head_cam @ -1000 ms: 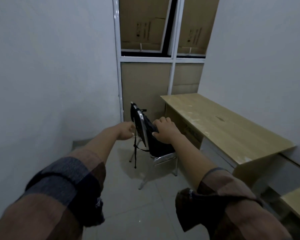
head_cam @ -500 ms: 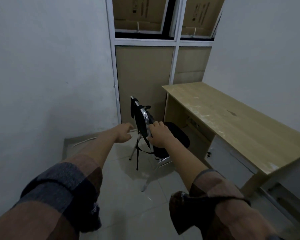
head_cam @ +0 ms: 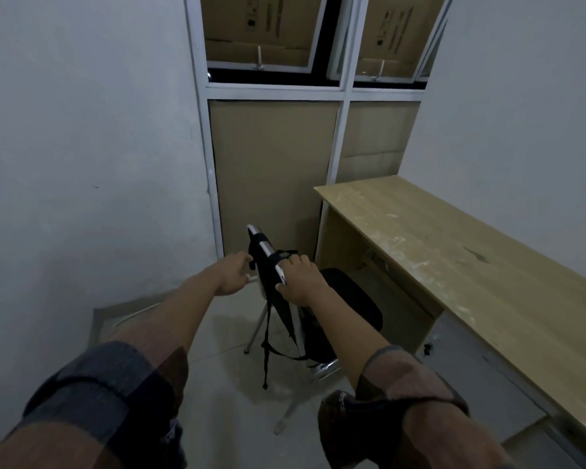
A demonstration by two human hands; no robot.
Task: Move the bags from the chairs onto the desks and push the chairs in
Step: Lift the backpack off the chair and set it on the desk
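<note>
The chair [head_cam: 305,299] — beside the desk [head_cam: 454,265], not tucked under — is gripped at its backrest top by the right hand [head_cam: 296,282]; the black bag [head_cam: 273,286] hung on it is touched by the half-curled left hand [head_cam: 234,275].

Both arms reach forward, left hand [head_cam: 233,276] half-curled, right hand [head_cam: 298,282] clenched, sleeves rolled up.

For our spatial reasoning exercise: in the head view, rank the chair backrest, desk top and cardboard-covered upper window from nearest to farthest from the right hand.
1. Chair backrest: under the right hand.
2. Desk top: to its right.
3. Upper window: high on the far wall.
</note>
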